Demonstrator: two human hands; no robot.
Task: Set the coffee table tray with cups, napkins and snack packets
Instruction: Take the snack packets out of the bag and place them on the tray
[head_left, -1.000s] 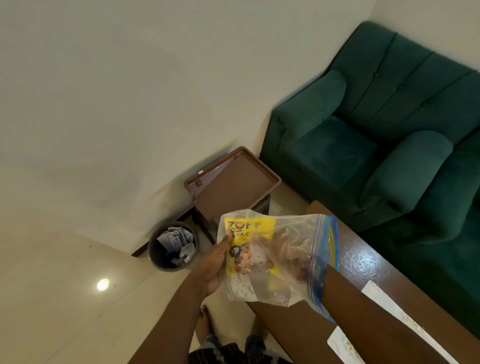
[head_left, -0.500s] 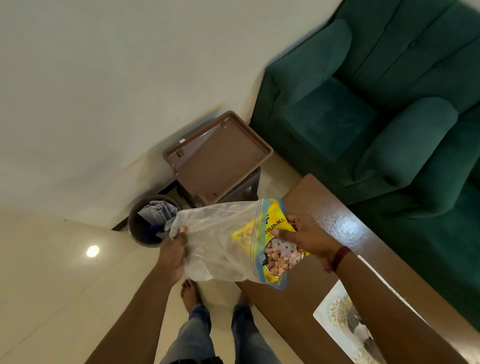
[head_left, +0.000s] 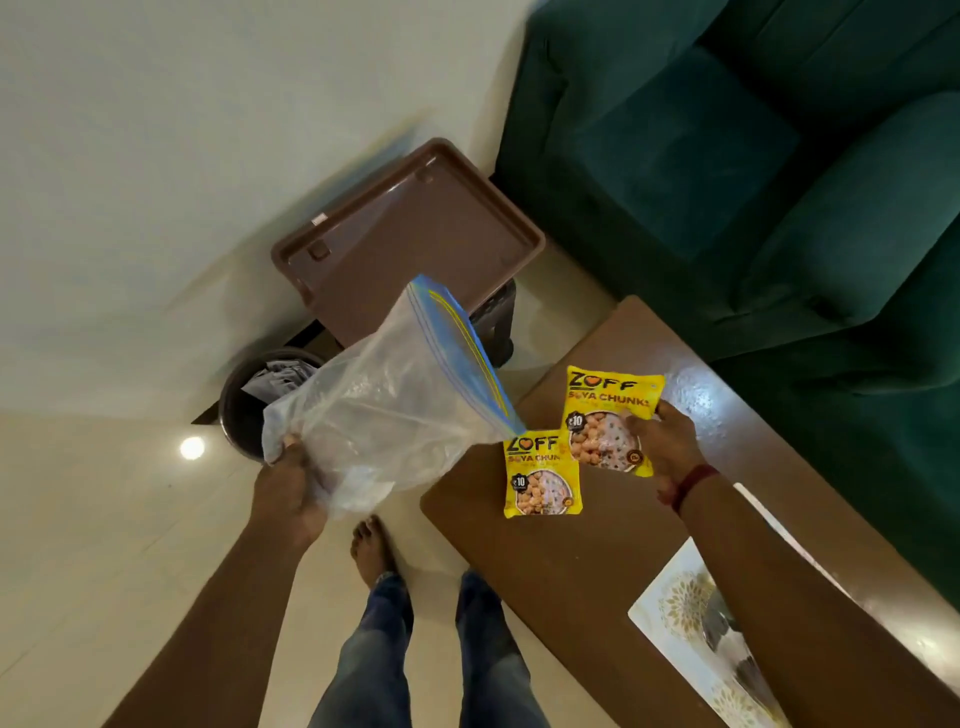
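My left hand (head_left: 291, 488) grips the bottom of a clear zip bag (head_left: 395, 405) with a blue seal, held over the floor left of the brown coffee table (head_left: 571, 571). My right hand (head_left: 670, 447) holds a yellow soya chunks packet (head_left: 608, 415) by its right edge, just above the table's near corner. A second yellow packet (head_left: 540, 475) sits below and left of it, overlapping the first; I cannot tell whether it lies on the table or hangs from the first. A white patterned tray (head_left: 670, 608) lies on the table, partly hidden by my right forearm.
A brown plastic stool (head_left: 415, 244) stands by the wall beyond the bag. A dark waste bin (head_left: 244, 410) with paper in it sits left of the stool. A green sofa (head_left: 753, 156) runs along the table's far side. My feet (head_left: 374, 551) stand on the cream floor.
My right hand has pulled the yellow packets out of the zip bag and moved them right, over the table. The bag now hangs emptier in my left hand.
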